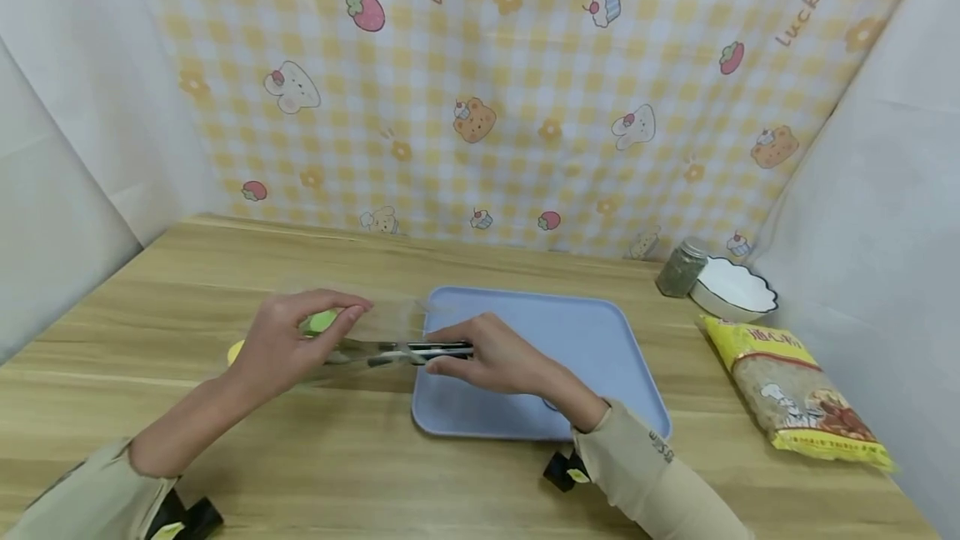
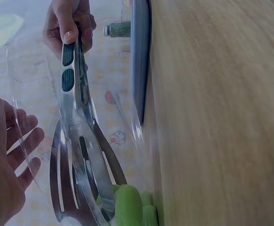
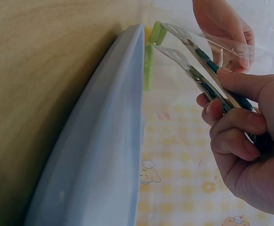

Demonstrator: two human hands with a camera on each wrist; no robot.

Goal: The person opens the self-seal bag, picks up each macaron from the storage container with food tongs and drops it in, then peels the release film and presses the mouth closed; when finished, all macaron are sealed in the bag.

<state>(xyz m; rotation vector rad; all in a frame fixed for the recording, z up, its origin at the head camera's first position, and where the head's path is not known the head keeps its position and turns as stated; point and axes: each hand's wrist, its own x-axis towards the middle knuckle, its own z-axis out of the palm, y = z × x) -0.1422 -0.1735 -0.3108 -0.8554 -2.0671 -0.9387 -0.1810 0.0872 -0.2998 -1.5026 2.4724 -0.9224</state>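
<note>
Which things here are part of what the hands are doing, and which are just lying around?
In use: tongs in the right hand; clear bag at the left hand; green pieces near the tongs' tips.
Lying about: jar, white dish, yellow packet; blue tray, seemingly.

At the left hand (image 1: pixel 288 342), the clear bag (image 1: pixel 386 319) is too faint to trace — the green thing (image 1: pixel 322 322) there is partly hidden. The right hand (image 1: pixel 498 357) covers the handle ends of the tongs (image 2: pixel 74 117).
</note>
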